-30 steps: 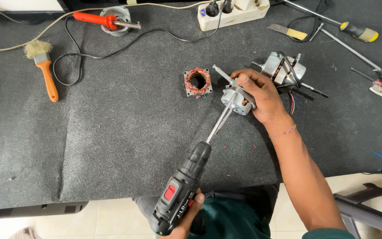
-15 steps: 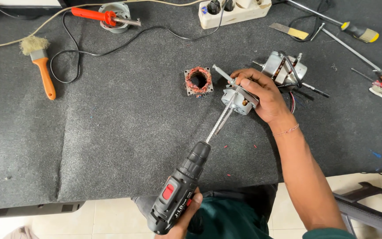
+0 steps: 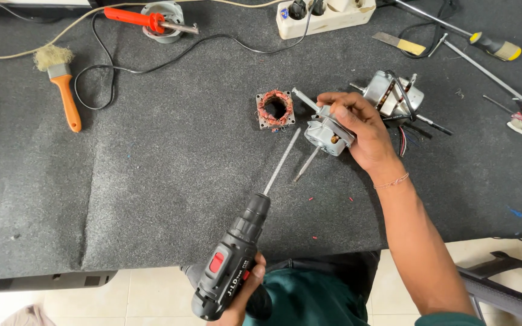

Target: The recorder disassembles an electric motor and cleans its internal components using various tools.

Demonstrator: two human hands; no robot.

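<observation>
Head view: left of the copper-wound stator [image 3: 275, 109], an orange-handled brush [image 3: 60, 84] lies on the grey mat [image 3: 152, 181]. Below the stator, the left hand [image 3: 246, 293] has its fingers wrapped round a black cordless drill [image 3: 231, 265], whose long bit points up toward the stator. Right of the stator, the right hand [image 3: 357, 130] grips a small metal motor housing [image 3: 328, 134], fingers curled over it.

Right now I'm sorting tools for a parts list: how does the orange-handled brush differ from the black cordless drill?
The orange-handled brush lies loose at the table's far left, untouched; the black cordless drill is gripped by the left hand at the near edge. The brush is short with a tan bristle head; the drill is bulkier and carries a long thin bit. The brush lies flat; the drill points up toward the copper-wound stator.
</observation>
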